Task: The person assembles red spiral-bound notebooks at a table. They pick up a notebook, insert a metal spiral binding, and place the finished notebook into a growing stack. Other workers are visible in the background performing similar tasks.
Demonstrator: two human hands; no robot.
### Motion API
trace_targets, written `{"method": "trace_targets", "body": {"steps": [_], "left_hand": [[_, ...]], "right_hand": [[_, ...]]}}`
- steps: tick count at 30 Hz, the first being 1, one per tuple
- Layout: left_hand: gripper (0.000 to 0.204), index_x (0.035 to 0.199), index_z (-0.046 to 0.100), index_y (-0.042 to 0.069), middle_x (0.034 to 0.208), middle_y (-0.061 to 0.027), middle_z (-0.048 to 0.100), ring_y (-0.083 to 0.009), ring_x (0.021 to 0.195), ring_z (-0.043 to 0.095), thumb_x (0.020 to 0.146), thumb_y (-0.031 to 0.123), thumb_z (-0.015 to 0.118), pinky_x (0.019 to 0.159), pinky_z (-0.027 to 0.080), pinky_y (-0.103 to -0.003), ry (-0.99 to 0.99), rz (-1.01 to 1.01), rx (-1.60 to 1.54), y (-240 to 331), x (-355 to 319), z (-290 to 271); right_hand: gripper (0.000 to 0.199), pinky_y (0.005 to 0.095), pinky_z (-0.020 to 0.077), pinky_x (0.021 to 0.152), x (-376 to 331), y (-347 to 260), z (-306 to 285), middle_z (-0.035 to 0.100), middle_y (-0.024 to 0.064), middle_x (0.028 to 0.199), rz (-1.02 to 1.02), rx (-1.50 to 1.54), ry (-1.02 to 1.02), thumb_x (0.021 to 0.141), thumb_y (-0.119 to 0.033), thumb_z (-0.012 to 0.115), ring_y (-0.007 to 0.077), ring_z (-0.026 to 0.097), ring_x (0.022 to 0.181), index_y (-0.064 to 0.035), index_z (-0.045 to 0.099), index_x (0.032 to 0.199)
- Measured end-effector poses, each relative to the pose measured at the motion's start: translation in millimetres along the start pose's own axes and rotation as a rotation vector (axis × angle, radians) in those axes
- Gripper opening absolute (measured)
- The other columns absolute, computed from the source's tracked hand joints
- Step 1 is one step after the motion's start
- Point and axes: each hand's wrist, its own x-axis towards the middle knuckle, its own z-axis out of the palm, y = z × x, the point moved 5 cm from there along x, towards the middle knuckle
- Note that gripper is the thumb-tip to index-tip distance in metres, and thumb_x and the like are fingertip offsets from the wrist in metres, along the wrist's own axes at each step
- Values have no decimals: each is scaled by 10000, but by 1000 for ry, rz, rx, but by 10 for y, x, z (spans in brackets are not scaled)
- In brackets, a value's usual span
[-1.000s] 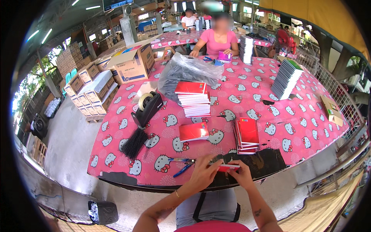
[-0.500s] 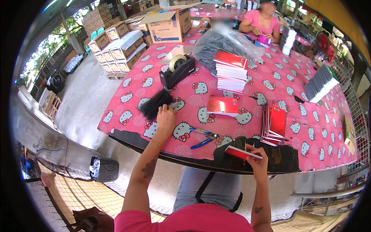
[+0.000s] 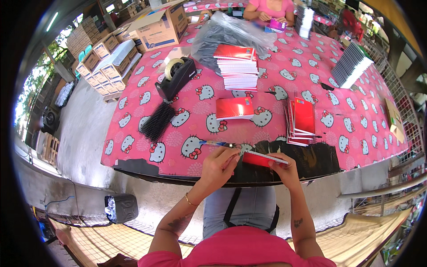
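Observation:
My right hand [image 3: 284, 168] grips a small red-covered notebook [image 3: 255, 159] by its right end, holding it tilted over the table's near edge. Close to the notebook's left end, my left hand [image 3: 221, 166] has its fingers pinched together; whatever is between them is too small to make out. A heap of black spiral binding coils [image 3: 158, 121] lies to the left on the pink table. Just beyond my left hand is a blue pen [image 3: 215, 143], partly covered by the fingers. Bound red notebooks [image 3: 304, 116] lie in a fanned pile beyond my right hand.
Farther in, one red stack [image 3: 234, 108] stands before a taller notebook stack [image 3: 239, 71]. A black tape dispenser [image 3: 177, 79] sits at left, beside a grey plastic bag [image 3: 207, 46]. Cartons [image 3: 160, 26] stand behind. Across the table a person holds a purple item [image 3: 278, 25].
My left hand has left the coil heap and come right, to the notebook's left end. My right hand still holds the notebook, slightly farther from me. The whole view has shifted.

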Motion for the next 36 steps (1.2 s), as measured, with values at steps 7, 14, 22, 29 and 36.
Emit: {"method": "trace_targets", "body": {"steps": [7, 14, 22, 29, 36], "left_hand": [[170, 1043, 729, 42, 850, -106, 671, -232, 631, 625, 876, 74, 724, 553, 492, -327, -18, -96, 55, -109, -23, 18], [162, 1031, 723, 41, 893, -119, 675, -228, 682, 651, 871, 59, 729, 580, 509, -316, 68, -13, 72, -134, -29, 40], [213, 1057, 676, 43, 862, -118, 644, -268, 740, 651, 850, 24, 720, 657, 532, -358, -57, 82, 213, -81, -50, 82], [194, 1076, 662, 32, 868, -108, 631, -262, 754, 633, 886, 66, 686, 633, 497, -362, -371, 114, 233, 57, 172, 157], [187, 1092, 652, 4, 772, -106, 620, -222, 676, 610, 987, 143, 585, 593, 471, -311, -450, -80, 43, -9, 163, 211]], "right_hand": [[220, 210, 462, 708, 4, 24, 18, 680, -3, 974, 68, 19, -2, 919, -35, 690, 51, 576, 826, -24, 698, 1138], [215, 209, 461, 669, 24, 46, 11, 674, -11, 965, 35, 32, -12, 928, -55, 687, 44, 557, 771, -27, 694, 1141], [208, 227, 481, 728, -33, 27, 17, 684, 0, 973, 86, 27, -32, 926, -36, 679, 65, 575, 824, -23, 701, 1132], [249, 257, 506, 840, -75, -48, -4, 718, 47, 1105, -83, 25, -88, 919, -7, 668, 102, 628, 966, -27, 705, 1164], [277, 272, 491, 910, -104, -36, -24, 724, 67, 1117, -108, -26, -103, 924, 30, 631, 126, 644, 1018, -35, 699, 1185]]}}
